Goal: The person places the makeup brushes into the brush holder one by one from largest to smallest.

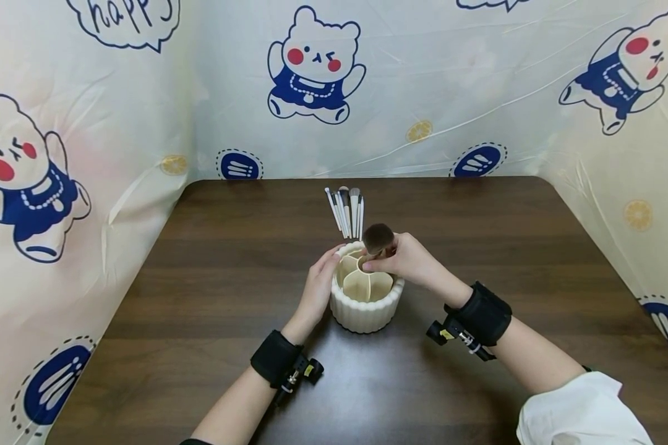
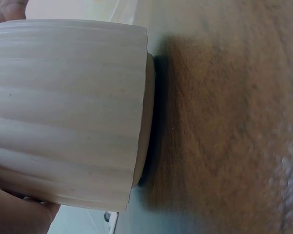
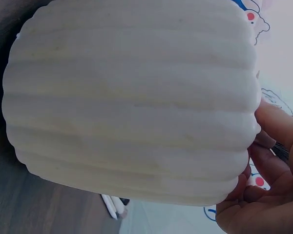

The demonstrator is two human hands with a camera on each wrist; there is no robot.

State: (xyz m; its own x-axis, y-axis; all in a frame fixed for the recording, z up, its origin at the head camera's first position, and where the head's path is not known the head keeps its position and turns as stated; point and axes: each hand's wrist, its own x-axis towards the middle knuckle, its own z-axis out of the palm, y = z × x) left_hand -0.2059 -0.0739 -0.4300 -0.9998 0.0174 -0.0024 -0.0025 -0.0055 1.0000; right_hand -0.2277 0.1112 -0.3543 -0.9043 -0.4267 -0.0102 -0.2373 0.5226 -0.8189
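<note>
A cream, ribbed brush holder [image 1: 365, 315] with several compartments stands upright on the table. My left hand [image 1: 317, 281] rests along its left side, fingers reaching toward the back rim. In the left wrist view the holder's ribbed wall [image 2: 68, 107] fills much of the picture, with part of the left hand [image 2: 19, 212] against it. Over the holder's rim, my right hand [image 1: 403, 256] pinches a makeup brush [image 1: 378, 238], its dark fluffy head pointing up. The fingers hide the brush's handle. In the right wrist view the right hand [image 3: 268, 195] is beside the holder's rim.
Several slim makeup brushes [image 1: 347, 213] with pale handles lie side by side just behind the holder. The brown wooden table [image 1: 228, 259] ends at a patterned curtain [image 1: 401, 74] along its back and sides. A wrist camera is strapped to each forearm.
</note>
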